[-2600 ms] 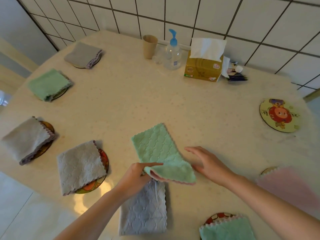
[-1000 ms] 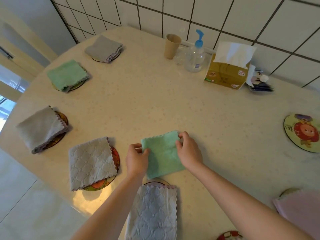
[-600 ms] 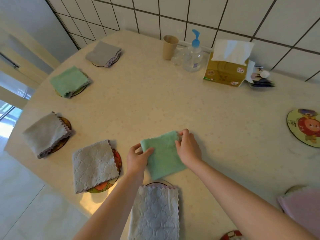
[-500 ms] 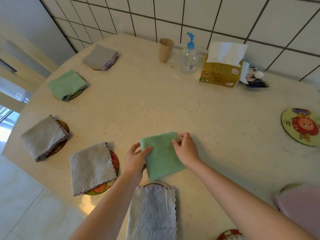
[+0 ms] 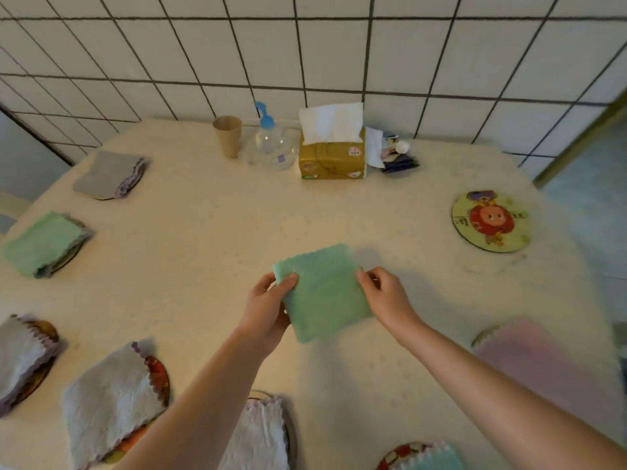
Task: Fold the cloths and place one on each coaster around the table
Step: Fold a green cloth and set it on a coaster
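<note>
Head view shows the green cloth (image 5: pixel 324 293) folded down to a small square and lifted between both hands, where moments ago it lay half-folded on the worktop (image 5: pixel 210 232) being pressed flat. By my reading the folding of this piece is finished and the carry to a coaster has begun.

Left hand (image 5: pixel 266 308) pinches the cloth's left edge, thumb on top near the far corner and the other fingers tucked under it. Right hand (image 5: pixel 386 296) pinches the right edge, its fingers (image 5: pixel 368 278) curled over the border. The cloth spans the gap between the two sets of fingers, its far edge beyond the fingertips and its near corner hanging down toward the wrists.

Ahead and to the right of the right-hand fingers, well apart from them, lies the bare coaster (image 5: pixel 491 221) with a cartoon print, the only one in sight without a cloth, and so the likely target. Coasters to the left of the left-hand fingers and near the wrists already carry folded cloths, and a pink cloth (image 5: pixel 543 361) lies to the right of the right forearm.
</note>
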